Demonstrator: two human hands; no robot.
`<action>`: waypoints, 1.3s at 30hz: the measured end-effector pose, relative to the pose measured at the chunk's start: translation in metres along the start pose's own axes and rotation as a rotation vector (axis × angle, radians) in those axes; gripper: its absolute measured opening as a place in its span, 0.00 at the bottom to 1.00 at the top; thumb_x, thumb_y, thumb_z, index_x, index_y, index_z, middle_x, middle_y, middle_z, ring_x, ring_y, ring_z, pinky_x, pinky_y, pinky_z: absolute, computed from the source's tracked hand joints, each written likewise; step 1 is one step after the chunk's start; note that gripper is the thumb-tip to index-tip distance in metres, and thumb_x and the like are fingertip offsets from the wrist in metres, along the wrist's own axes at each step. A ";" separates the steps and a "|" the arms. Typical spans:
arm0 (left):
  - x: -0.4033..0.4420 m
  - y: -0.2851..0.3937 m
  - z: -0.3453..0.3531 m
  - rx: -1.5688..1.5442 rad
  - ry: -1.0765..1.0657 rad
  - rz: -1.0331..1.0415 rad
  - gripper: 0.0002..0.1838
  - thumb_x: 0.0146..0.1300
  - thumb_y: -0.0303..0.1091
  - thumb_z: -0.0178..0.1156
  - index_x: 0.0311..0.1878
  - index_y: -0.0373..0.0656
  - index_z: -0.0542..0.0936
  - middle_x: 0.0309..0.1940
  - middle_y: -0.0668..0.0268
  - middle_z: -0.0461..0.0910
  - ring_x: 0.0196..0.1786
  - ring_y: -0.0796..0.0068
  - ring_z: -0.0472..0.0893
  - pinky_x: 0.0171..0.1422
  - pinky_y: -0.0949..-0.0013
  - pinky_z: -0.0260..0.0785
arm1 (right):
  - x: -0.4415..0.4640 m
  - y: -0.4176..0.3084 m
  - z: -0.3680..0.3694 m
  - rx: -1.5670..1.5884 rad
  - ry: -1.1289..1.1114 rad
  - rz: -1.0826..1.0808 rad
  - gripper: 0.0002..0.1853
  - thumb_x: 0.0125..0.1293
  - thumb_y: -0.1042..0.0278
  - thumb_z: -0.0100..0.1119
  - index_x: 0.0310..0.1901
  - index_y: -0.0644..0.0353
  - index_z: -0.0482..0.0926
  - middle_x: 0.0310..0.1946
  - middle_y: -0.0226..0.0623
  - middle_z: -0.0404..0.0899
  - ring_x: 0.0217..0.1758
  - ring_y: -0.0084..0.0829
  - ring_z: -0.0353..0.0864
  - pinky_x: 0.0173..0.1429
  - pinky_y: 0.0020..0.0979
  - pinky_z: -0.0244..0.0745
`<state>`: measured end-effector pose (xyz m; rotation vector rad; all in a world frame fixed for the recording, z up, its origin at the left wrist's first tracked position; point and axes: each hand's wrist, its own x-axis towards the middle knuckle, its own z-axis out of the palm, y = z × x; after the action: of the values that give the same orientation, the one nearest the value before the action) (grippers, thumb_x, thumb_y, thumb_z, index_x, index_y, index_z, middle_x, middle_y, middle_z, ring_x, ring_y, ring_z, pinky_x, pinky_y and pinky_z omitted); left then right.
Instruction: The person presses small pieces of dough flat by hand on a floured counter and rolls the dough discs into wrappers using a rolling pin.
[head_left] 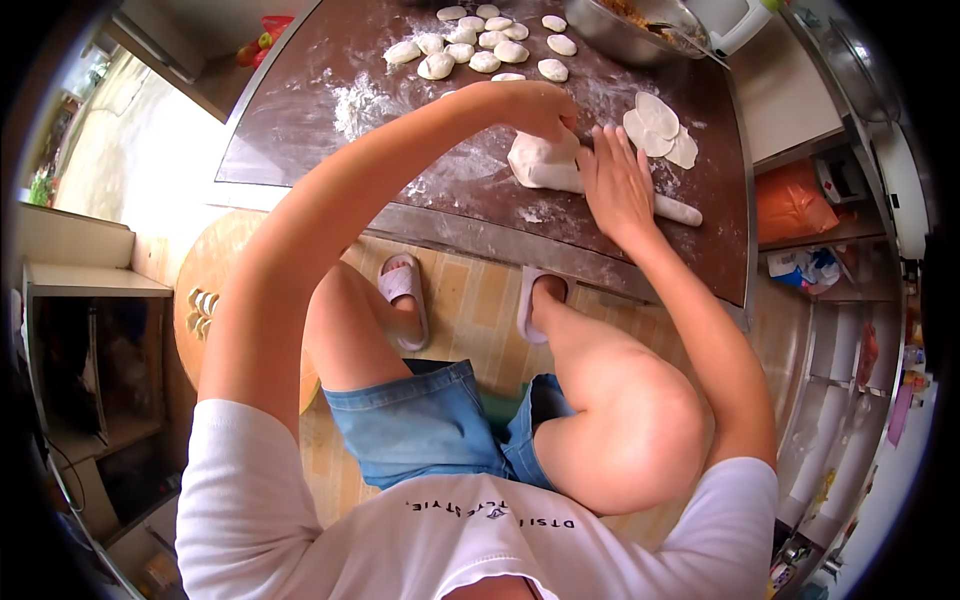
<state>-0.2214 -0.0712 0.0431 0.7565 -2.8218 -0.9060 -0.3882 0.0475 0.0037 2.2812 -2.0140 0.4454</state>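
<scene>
On the floured brown table (310,150), my left hand (535,108) pinches the far edge of a thin dough wrapper (540,163), its fingers closed and partly hidden. Under my right hand (618,188) lies a pale wooden rolling pin (680,210). That hand rests flat on it, fingers stretched out, while the pin's left end meets the wrapper. Just beyond the right hand, several rolled wrappers (655,122) overlap in a small pile. Several small flattened dough pieces (460,52) dusted with flour are spread toward the far side.
A metal bowl (600,30) of filling with a utensil stands at the far right. Loose flour (360,108) is heaped on the left. Below the table's left edge, a round wooden board (215,250) carries several dumplings (200,312). Shelves (830,400) line the right side.
</scene>
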 end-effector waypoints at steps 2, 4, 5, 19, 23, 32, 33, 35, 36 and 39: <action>0.004 0.018 -0.007 0.150 -0.107 -0.134 0.17 0.51 0.35 0.61 0.45 0.39 0.80 0.38 0.56 0.83 0.41 0.61 0.81 0.45 0.61 0.72 | 0.027 0.004 0.006 -0.011 0.005 0.074 0.30 0.73 0.50 0.38 0.65 0.69 0.63 0.67 0.55 0.61 0.74 0.47 0.55 0.74 0.49 0.47; 0.005 0.015 -0.006 0.236 -0.126 -0.132 0.17 0.52 0.35 0.60 0.45 0.39 0.80 0.39 0.56 0.83 0.40 0.62 0.81 0.45 0.61 0.73 | 0.038 0.000 0.002 -0.005 -0.029 0.137 0.31 0.73 0.50 0.38 0.65 0.69 0.63 0.67 0.55 0.61 0.74 0.46 0.55 0.74 0.49 0.46; 0.006 0.007 -0.002 0.247 -0.090 -0.057 0.17 0.52 0.35 0.59 0.45 0.39 0.80 0.38 0.57 0.83 0.40 0.62 0.82 0.44 0.61 0.73 | 0.026 -0.002 0.001 0.008 -0.039 0.084 0.31 0.72 0.50 0.38 0.65 0.70 0.62 0.67 0.55 0.61 0.74 0.47 0.55 0.74 0.49 0.47; 0.003 0.007 -0.005 0.260 -0.104 -0.037 0.20 0.49 0.38 0.62 0.46 0.40 0.81 0.39 0.54 0.82 0.44 0.52 0.81 0.47 0.57 0.72 | 0.018 0.000 0.008 0.001 0.015 0.041 0.29 0.73 0.51 0.38 0.63 0.70 0.65 0.67 0.53 0.63 0.74 0.47 0.55 0.74 0.49 0.46; 0.004 -0.003 -0.003 0.056 -0.071 -0.043 0.16 0.50 0.37 0.62 0.43 0.41 0.81 0.37 0.58 0.83 0.41 0.60 0.81 0.44 0.61 0.72 | -0.057 -0.018 -0.023 0.071 -0.038 -0.099 0.29 0.72 0.53 0.41 0.64 0.71 0.65 0.65 0.56 0.64 0.72 0.49 0.58 0.73 0.50 0.49; -0.005 0.003 0.005 0.114 0.099 -0.076 0.15 0.52 0.34 0.59 0.43 0.42 0.80 0.34 0.57 0.83 0.37 0.60 0.81 0.42 0.62 0.72 | -0.039 -0.017 -0.011 0.039 0.042 -0.107 0.29 0.72 0.52 0.41 0.62 0.71 0.66 0.64 0.58 0.65 0.71 0.50 0.59 0.72 0.50 0.51; -0.005 0.003 0.005 0.084 0.106 -0.096 0.15 0.52 0.34 0.59 0.43 0.42 0.80 0.34 0.57 0.83 0.37 0.60 0.81 0.42 0.61 0.72 | -0.033 -0.016 -0.009 0.034 0.038 -0.093 0.29 0.72 0.52 0.41 0.62 0.71 0.66 0.64 0.58 0.65 0.71 0.50 0.59 0.72 0.50 0.51; -0.006 0.003 0.004 0.047 0.124 -0.116 0.15 0.52 0.34 0.59 0.43 0.41 0.81 0.33 0.56 0.83 0.37 0.59 0.82 0.42 0.61 0.72 | -0.022 -0.014 -0.005 0.031 0.035 -0.067 0.29 0.72 0.52 0.41 0.62 0.71 0.66 0.64 0.57 0.65 0.71 0.50 0.59 0.72 0.50 0.51; -0.007 0.002 0.006 0.033 0.135 -0.116 0.14 0.51 0.34 0.59 0.42 0.41 0.81 0.33 0.56 0.83 0.37 0.58 0.82 0.42 0.61 0.72 | -0.021 -0.011 -0.001 0.043 0.040 -0.056 0.29 0.72 0.51 0.40 0.62 0.70 0.66 0.64 0.56 0.65 0.72 0.49 0.58 0.72 0.51 0.51; -0.007 -0.004 0.005 0.019 0.140 -0.089 0.15 0.50 0.35 0.60 0.41 0.40 0.81 0.32 0.55 0.82 0.37 0.58 0.82 0.42 0.60 0.72 | -0.009 -0.003 0.006 0.011 0.056 -0.068 0.30 0.73 0.50 0.39 0.63 0.70 0.65 0.65 0.56 0.64 0.72 0.49 0.58 0.72 0.53 0.49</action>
<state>-0.2150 -0.0678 0.0372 0.9168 -2.6979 -0.8051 -0.3850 0.0553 -0.0040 2.3076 -1.9070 0.5108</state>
